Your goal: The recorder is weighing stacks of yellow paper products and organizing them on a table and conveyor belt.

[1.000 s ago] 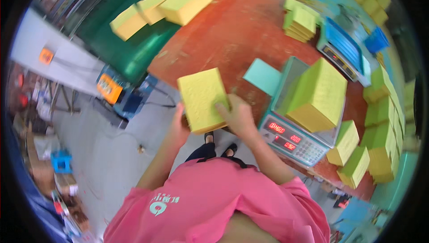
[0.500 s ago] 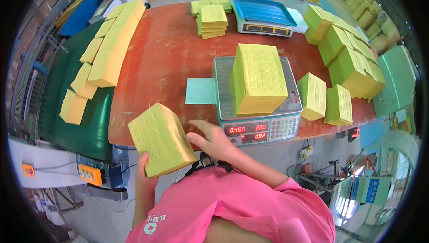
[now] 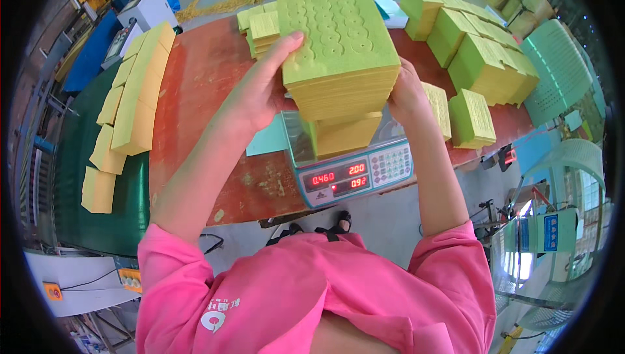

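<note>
Between my two hands is a thick stack of yellow embossed paper (image 3: 338,35), raised over the digital scale (image 3: 355,175). My left hand (image 3: 260,90) grips its left side, thumb on the top sheet. At the opposite side, my right hand (image 3: 410,90) presses against the stack, its fingertips partly hidden. Directly under the held stack, a second yellow paper stack (image 3: 345,136) stands on the scale's pan, mostly covered from sight. Whether the two stacks touch I cannot tell. Red digits glow on the scale's front panel.
Yellow paper stacks (image 3: 146,87) line the left side along a green surface (image 3: 133,188). More stacks (image 3: 485,67) stand at the right of the red table (image 3: 195,80), two of them beside the scale. A small pile (image 3: 263,25) sits behind. A pale green sheet (image 3: 267,139) lies left of the scale.
The paper stack has moved from low on the left, in my left hand, up over the one on the scale. My right hand has taken hold of its right side.
</note>
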A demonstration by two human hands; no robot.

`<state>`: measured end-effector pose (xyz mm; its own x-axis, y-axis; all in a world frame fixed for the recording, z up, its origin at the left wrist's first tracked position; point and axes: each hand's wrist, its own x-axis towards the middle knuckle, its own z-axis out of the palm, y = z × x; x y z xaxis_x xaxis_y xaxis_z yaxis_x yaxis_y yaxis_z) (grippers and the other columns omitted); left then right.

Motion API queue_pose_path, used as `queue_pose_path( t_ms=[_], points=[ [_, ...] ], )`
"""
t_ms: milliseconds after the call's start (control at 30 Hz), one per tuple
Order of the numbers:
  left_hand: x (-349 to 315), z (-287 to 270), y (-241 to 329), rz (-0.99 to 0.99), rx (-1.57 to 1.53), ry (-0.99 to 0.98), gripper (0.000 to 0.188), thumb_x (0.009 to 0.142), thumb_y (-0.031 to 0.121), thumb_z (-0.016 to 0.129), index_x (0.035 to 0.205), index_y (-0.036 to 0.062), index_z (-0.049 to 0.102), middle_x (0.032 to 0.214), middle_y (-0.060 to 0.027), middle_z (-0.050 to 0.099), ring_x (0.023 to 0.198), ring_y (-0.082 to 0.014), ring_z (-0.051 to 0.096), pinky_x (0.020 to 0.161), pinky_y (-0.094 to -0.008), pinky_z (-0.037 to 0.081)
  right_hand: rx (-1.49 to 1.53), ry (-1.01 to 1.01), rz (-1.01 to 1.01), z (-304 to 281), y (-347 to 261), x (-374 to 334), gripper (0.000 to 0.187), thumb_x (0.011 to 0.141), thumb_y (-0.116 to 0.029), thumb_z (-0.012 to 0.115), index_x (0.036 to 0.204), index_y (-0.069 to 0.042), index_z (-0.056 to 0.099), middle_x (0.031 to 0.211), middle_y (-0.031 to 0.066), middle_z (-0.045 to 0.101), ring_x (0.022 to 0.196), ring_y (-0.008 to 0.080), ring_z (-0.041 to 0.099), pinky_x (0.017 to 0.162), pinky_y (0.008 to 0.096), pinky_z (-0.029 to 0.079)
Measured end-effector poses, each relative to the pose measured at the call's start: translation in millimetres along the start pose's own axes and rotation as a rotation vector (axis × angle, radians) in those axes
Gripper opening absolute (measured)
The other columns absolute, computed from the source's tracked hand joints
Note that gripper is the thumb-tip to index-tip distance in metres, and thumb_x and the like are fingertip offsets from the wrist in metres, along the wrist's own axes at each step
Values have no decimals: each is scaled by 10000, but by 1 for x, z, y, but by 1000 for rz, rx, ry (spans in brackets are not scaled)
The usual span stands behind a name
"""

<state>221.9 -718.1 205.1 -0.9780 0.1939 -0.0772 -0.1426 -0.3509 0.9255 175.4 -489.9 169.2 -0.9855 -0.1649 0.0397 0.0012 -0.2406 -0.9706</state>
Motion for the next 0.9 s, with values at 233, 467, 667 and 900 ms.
queue_pose_path(
  t_ms=[233, 467, 667, 900],
  points=[
    [15, 14, -11, -104, 212, 91, 870, 813, 691, 577, 1433, 99, 429, 1394, -115, 487, 1244, -279, 486, 876, -525, 506, -15, -39, 92, -22, 16, 19, 433, 956, -391, 586, 1138, -9, 674, 883, -10, 663, 723, 57, 569, 587, 237, 426],
    [14, 16, -19, -102, 303, 127, 889, 829, 720, 523, 1435, 76, 431, 1378, -122, 508, 1244, -251, 493, 845, -460, 536, -127, -103, 120, -34, 23, 24, 423, 967, -399, 552, 1099, -22, 690, 898, 5, 674, 768, 86, 590, 654, 256, 455],
    [12, 17, -21, -106, 274, 141, 751, 882, 620, 552, 1426, 119, 426, 1353, -93, 527, 1213, -250, 539, 875, -507, 523, -121, -90, 73, -35, 31, 25, 412, 974, -388, 529, 1048, -21, 700, 877, 12, 673, 758, 90, 582, 654, 257, 445],
    [10, 22, -24, -88, 327, 183, 866, 838, 718, 512, 1410, 70, 459, 1301, -119, 568, 1164, -225, 560, 805, -407, 556, -176, -43, 12, -35, 42, 24, 431, 968, -385, 537, 1040, 9, 699, 870, 26, 673, 749, 106, 576, 666, 260, 437]
  ],
)
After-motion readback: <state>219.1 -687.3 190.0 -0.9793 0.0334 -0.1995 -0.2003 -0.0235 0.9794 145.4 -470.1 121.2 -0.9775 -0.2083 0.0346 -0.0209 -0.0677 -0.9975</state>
